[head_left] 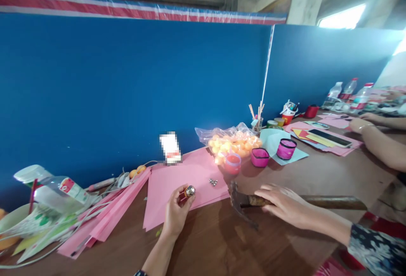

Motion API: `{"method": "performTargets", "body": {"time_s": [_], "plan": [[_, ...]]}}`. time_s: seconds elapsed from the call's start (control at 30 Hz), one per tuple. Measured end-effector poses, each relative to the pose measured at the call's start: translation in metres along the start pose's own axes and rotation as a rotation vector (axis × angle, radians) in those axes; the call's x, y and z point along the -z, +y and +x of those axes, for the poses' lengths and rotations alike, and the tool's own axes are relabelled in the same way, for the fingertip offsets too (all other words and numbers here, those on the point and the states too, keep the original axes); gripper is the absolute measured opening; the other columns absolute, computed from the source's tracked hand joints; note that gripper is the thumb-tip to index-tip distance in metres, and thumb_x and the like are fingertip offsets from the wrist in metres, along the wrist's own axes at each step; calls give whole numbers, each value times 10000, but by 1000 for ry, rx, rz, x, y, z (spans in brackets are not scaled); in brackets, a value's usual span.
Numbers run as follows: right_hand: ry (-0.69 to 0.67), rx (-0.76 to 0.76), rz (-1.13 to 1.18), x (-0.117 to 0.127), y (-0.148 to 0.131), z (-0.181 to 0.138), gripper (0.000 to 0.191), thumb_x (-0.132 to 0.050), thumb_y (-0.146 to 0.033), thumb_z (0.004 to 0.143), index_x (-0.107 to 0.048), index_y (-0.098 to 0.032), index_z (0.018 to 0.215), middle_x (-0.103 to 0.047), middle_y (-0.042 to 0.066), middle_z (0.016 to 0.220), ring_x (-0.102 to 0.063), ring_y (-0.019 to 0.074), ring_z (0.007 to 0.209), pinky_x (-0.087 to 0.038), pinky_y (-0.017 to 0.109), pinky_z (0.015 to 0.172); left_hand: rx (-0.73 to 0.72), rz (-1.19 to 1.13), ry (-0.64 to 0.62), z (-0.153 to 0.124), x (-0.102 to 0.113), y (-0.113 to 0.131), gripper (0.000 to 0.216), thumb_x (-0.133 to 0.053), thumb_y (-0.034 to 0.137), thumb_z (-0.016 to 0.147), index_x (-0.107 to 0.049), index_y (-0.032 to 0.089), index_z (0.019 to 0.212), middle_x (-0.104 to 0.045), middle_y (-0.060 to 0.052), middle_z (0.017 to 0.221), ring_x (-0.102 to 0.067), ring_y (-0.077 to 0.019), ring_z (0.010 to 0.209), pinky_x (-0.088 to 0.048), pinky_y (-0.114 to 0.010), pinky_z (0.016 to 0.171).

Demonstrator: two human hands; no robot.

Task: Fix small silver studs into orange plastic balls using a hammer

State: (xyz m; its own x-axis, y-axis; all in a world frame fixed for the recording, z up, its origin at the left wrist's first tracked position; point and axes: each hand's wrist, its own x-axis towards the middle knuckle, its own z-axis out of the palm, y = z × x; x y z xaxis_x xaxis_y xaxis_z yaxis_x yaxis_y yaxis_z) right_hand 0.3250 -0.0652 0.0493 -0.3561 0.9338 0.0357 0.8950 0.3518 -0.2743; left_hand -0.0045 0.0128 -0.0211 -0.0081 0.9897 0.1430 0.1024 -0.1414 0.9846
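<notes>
The hammer [330, 202] stretches sideways by the table's [196, 246] near side — head left, handle running right. The right hand [283, 203] covers the handle near the head; whether it grips, I can't tell. The left hand [176, 211] pinches a shiny ball [190, 191] near pink paper [187, 170].

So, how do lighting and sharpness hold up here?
Head view: bright opening at upper right blown out white, glare across the right blue panel, far right edge soft, pixelated patch before the left blue panel, soft shadows on the table below the hammer.
</notes>
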Motion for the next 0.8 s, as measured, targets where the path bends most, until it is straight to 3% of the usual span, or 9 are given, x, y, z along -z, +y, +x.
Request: {"method": "performTargets", "body": {"time_s": [0.43,0.8], "plan": [[20,14,14,-11,23,6,314,-484,-302,799,-546,-248,1102,-537,73,1034,-531,221,939,-418,341,814,5,-26,3,-1,-1,4,449,-682,304,636,-547,141,1032,-638,-98,993,-624,-194,892,-494,-319,819],[47,-22,54,-17,24,3,301,-489,-271,786,-565,-234,1075,-543,74,995,-528,224,919,-425,364,807,3,-32,-4,-1,-2,4,459,-680,310,637,-547,137,1041,-643,-97,988,-624,-195,896,-488,-323,829]]}}
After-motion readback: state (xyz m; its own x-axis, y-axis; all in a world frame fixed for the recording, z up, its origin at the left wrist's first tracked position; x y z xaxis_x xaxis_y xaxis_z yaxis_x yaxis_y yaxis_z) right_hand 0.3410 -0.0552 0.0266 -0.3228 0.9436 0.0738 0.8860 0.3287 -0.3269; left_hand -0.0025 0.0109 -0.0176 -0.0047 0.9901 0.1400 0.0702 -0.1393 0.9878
